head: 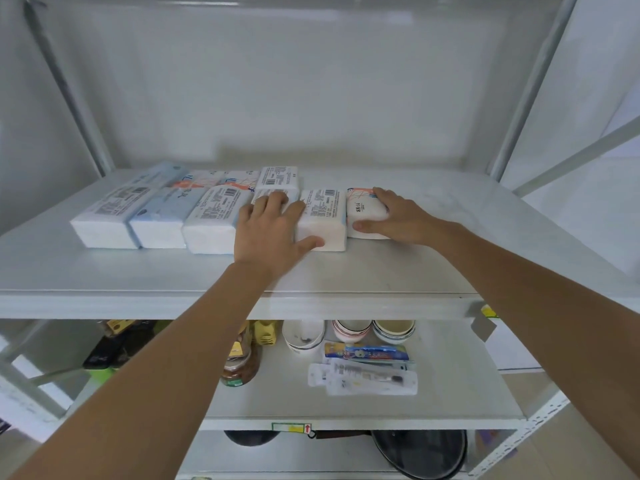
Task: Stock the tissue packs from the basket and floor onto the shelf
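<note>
Stocking in progress: front row being extended on the shelf [433, 258].

Your right hand [398, 216] grips the newest tissue pack [363, 213], fingers curled round it, at the row's right end. Your left hand [270, 233] lies flat-fingered on the neighbouring packs [322, 216]. Around ten packs are shelved; basket and floor are out of view, so the remainder is unknown.

White tissue packs [211, 216] (rowed) on shelf [398, 271]
</note>
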